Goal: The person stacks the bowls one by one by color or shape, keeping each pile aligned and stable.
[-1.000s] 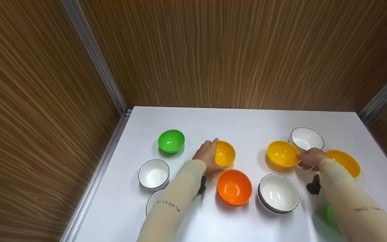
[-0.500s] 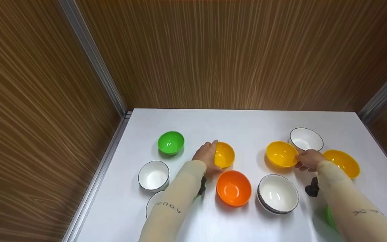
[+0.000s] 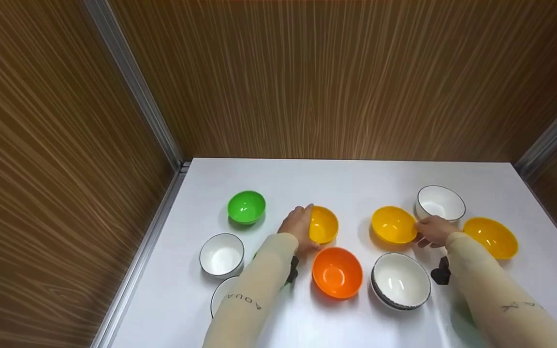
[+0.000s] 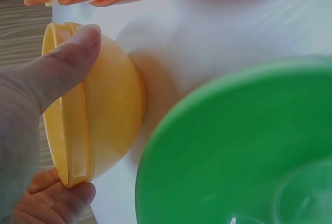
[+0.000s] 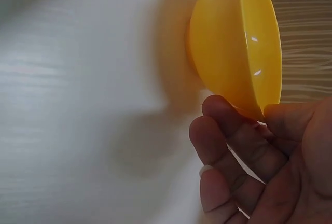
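Note:
Near the table's middle, my left hand [image 3: 298,227] grips a small yellow bowl [image 3: 324,225] across its rim. In the left wrist view the thumb [image 4: 67,60] lies on one side of this bowl [image 4: 111,110] and fingertips on the other; a second edge line runs below the rim. To the right, my right hand [image 3: 434,231] pinches the rim of another yellow bowl [image 3: 393,225] between thumb and fingers. That bowl [image 5: 220,37] stands upright on or just above the table; I cannot tell which. An orange bowl [image 3: 337,273] sits just in front of the left hand's bowl.
White bowls [image 3: 401,281], seemingly stacked, stand at front centre. A white bowl [image 3: 440,203] and a wider yellow bowl [image 3: 491,238] flank the right hand. At left are a green bowl [image 3: 246,208] and a white bowl [image 3: 221,254]. Another green bowl [image 4: 233,146] lies under the left forearm.
My right hand has shifted left with its yellow bowl, away from the white bowl and the wider yellow one. The left hand stays in place on its bowl.

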`<state>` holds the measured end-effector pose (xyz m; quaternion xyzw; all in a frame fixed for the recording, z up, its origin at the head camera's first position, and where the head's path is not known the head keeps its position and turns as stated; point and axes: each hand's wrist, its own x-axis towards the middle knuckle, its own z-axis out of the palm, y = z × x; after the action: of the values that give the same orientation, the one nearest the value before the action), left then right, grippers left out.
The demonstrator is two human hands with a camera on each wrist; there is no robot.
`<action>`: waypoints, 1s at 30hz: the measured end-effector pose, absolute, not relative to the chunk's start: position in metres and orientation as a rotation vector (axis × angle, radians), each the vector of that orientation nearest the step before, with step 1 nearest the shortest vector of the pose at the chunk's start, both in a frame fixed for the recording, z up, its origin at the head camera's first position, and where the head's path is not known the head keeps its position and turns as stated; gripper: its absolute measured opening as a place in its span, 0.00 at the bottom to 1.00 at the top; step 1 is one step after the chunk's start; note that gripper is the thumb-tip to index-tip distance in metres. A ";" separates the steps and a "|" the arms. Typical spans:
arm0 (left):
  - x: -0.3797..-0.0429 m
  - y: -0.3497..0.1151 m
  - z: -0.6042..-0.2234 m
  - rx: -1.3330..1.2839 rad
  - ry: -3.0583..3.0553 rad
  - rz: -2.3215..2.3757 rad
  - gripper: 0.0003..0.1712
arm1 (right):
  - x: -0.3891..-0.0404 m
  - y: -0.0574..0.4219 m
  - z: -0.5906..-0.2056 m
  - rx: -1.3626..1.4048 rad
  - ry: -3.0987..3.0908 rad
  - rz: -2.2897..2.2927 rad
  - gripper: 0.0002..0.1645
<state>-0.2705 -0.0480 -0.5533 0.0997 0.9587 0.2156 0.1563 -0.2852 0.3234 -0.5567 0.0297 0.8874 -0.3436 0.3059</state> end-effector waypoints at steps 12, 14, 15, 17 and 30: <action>-0.269 -0.047 -0.555 0.235 2.732 0.617 0.64 | -0.289 0.298 -0.536 -0.043 2.435 -0.765 0.39; -0.270 -0.046 -0.555 0.231 2.729 0.611 0.64 | -0.292 0.297 -0.531 -0.033 2.451 -0.732 0.42; -0.270 -0.046 -0.555 0.231 2.727 0.605 0.64 | -0.293 0.297 -0.529 -0.026 2.459 -0.717 0.44; -0.271 -0.046 -0.555 0.225 2.722 0.599 0.64 | -0.296 0.295 -0.525 -0.026 2.481 -0.686 0.46; -0.274 -0.046 -0.555 0.307 2.762 0.548 0.65 | -0.304 0.266 -0.520 -0.226 2.591 -0.448 0.67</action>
<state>-0.2742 -0.0465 -0.5553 0.1072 0.9634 0.1913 0.1540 -0.3042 0.2660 -0.5197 -0.0829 0.9510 -0.1644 0.2485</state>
